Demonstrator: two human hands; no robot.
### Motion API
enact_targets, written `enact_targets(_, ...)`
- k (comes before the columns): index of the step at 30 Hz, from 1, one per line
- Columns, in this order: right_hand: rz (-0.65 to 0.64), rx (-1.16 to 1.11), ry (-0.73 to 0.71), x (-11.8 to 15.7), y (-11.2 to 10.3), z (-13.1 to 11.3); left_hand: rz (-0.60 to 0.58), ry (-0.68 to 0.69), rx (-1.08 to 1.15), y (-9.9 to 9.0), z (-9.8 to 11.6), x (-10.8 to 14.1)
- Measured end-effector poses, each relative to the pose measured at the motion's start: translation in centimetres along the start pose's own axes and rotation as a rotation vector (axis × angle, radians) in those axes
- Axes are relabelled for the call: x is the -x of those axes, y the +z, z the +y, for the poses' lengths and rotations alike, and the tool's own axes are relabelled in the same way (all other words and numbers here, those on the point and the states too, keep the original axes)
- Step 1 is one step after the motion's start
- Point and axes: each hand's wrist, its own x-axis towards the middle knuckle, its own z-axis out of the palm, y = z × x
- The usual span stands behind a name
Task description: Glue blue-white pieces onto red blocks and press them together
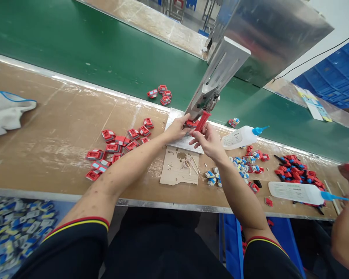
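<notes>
My left hand (177,128) is at the foot of a metal toggle press (207,97), its fingers closed on a small red plastic car part (192,123). The part sits low under the press head, mostly hidden by my fingers and the lever. My right hand (209,142) has its thumb and curled fingers at the lower end of the red ribbed press handle (203,121). A pale metal base plate (189,144) lies beneath both hands. To the left, several red and grey toy car pieces (113,148) are spread on the bench.
Squeeze bottles with blue tips (239,137) lie right of the press. Blue-white-yellow car pieces (241,164) and a red-black pile (298,170) are nearby. Cardboard (174,174) holds cotton swabs. A green belt (104,58) runs behind. Another person's arm (347,228) is at far right.
</notes>
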Motion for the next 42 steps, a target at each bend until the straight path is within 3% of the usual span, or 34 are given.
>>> enact_targets(5,0.072,-0.013,-0.033,-1.5,0.6,2.0,0.016,0.01,0.03,0.5,-0.2,-0.1)
enact_targets(9,0.13,-0.062,-0.099,-0.2,-0.3,1.9,-0.014,-0.002,-0.04,0.3,0.3,-0.1)
enact_targets(12,0.348,-0.079,-0.225,4.4,-1.9,1.4,-0.061,0.028,-0.177,-2.2,1.1,0.3)
enact_targets(16,0.656,0.006,-0.426,14.3,-3.3,2.6,-0.067,-0.004,-0.392,-8.9,1.2,-0.2)
enact_targets(19,0.815,0.174,-0.399,20.4,-1.9,6.0,0.064,-0.099,-0.671,-13.2,0.1,-2.8)
enact_targets(22,0.856,0.462,-0.296,23.5,1.2,10.3,0.051,-0.211,-0.912,-14.0,-1.7,-6.7)
enact_targets(25,0.89,0.622,-0.339,23.9,4.0,13.7,-0.116,-0.32,-1.029,-11.9,-3.1,-10.5)
enact_targets(28,1.001,0.687,-0.391,23.2,5.3,15.5,-0.246,-0.297,-1.06,-9.9,-3.7,-13.0)
enact_targets(30,1.055,0.708,-0.383,22.8,5.6,16.0,-0.31,-0.259,-1.071,-9.5,-3.9,-13.8)
enact_targets(34,1.047,0.712,-0.353,22.6,5.8,16.2,-0.372,-0.246,-1.125,-11.5,-4.3,-13.2)
enact_targets(42,0.977,0.709,-0.372,23.1,5.8,17.0,-0.392,-0.368,-1.264,-17.9,-3.2,-8.5)
